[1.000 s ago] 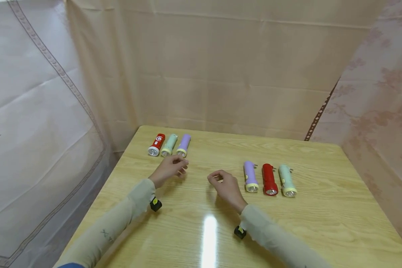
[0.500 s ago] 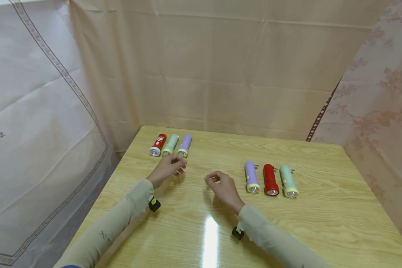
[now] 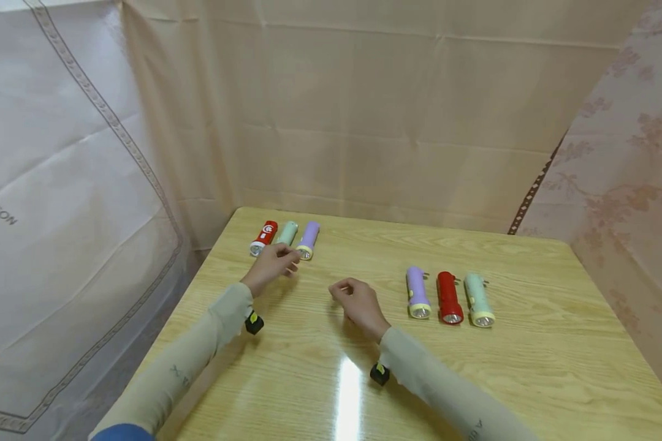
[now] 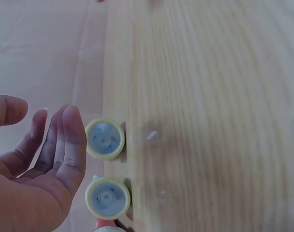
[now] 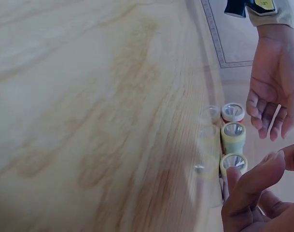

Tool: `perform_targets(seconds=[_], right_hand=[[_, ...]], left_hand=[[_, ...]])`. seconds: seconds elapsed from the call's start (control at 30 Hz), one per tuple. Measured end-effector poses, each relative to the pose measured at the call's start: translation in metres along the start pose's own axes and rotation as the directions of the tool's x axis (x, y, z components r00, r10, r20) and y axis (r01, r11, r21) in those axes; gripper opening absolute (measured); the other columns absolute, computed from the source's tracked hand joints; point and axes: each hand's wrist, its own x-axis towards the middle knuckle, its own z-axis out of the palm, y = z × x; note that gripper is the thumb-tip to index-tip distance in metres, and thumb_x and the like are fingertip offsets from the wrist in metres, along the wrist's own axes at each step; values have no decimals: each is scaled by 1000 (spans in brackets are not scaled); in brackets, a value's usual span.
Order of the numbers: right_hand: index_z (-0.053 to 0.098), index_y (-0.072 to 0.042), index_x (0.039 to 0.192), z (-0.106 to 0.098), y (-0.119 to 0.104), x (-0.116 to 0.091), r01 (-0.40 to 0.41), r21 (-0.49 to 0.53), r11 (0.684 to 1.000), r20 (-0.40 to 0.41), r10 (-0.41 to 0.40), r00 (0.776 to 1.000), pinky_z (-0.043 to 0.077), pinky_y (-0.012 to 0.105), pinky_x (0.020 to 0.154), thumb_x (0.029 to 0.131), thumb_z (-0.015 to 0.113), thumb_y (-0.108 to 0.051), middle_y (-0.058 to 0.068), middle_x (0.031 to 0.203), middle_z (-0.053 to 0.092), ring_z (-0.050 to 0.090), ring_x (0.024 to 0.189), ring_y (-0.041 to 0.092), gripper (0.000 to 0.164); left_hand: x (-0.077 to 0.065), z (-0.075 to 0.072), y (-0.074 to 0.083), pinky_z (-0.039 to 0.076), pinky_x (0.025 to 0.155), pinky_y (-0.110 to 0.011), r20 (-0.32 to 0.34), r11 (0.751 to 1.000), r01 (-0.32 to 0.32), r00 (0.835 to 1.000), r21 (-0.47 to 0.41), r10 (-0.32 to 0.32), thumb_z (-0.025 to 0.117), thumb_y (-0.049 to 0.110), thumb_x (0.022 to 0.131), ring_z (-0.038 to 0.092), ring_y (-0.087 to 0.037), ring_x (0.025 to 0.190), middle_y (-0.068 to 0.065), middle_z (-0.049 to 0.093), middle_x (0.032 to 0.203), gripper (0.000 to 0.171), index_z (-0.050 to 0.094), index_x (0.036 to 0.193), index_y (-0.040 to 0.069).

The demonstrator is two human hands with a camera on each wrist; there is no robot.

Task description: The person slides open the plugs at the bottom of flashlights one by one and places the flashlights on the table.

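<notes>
My left hand (image 3: 273,264), fingers loosely bent and nothing in them, hovers just in front of three flashlights at the table's back left. These are a red flashlight (image 3: 267,233) with a white rim, a mint green flashlight (image 3: 288,233) partly hidden by the hand, and a purple flashlight (image 3: 310,231). The left wrist view shows the purple flashlight's yellow-rimmed lens (image 4: 105,139) beside my fingers. My right hand (image 3: 360,304) hangs over the middle of the table, loosely curled and holding nothing. To its right lie a purple flashlight (image 3: 417,286), a red flashlight (image 3: 448,295) and a mint green flashlight (image 3: 477,295).
The wooden table (image 3: 540,367) reaches back to a beige cloth (image 3: 364,122). Pale cloth sheets (image 3: 60,245) hang at both sides. Small prongs stick out from the right-hand flashlights. A bright reflection lies on the table's front middle.
My left hand has shifted slightly back and left, now overlapping the mint green flashlight. The right hand has drifted a little left. The flashlights stay in their rows; the head view has turned slightly.
</notes>
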Motion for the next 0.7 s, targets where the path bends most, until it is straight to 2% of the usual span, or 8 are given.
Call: perform_targets(seconds=[0.07,0.2,0.37,0.53,0.7], right_hand=[[63,-12,109,3,-1,4,-16,32,999,17,16,1000,37,21,36,92,61,-42,16,97,65,40,41,9,34],[62,-11,110,10,-5,14,-35,53,998,22,34,999,37,21,36,92,61,-42,17,98,66,39,40,8,36],[62,-10,108,17,-9,26,-44,45,998,1,44,999,35,21,35,91,61,-45,16,97,66,37,39,8,39],[62,-8,106,22,-10,40,-53,40,998,-28,54,998,34,21,34,92,61,-41,14,95,68,38,38,8,35],[62,-9,107,28,-10,53,-79,56,995,-28,81,996,31,21,32,93,60,-39,15,94,68,35,34,7,33]], left_hand=[[3,-3,1,53,85,-50,-17,1000,-8,1000,11,8,58,23,96,62,-33,97,-27,58,115,34,58,114,-7],[12,-8,2,54,84,-48,-41,999,-22,999,28,24,58,22,95,62,-35,97,-27,59,113,34,59,113,-7],[23,-11,5,54,84,-47,-66,999,-19,998,31,21,60,23,94,62,-34,97,-25,60,110,34,59,111,-7],[35,-12,11,54,83,-46,-95,999,-15,995,47,19,59,22,95,63,-32,94,-24,61,108,35,59,114,-7],[46,-13,16,54,83,-48,-128,998,-6,992,67,14,59,20,94,64,-36,94,-24,62,108,29,62,109,-5]])
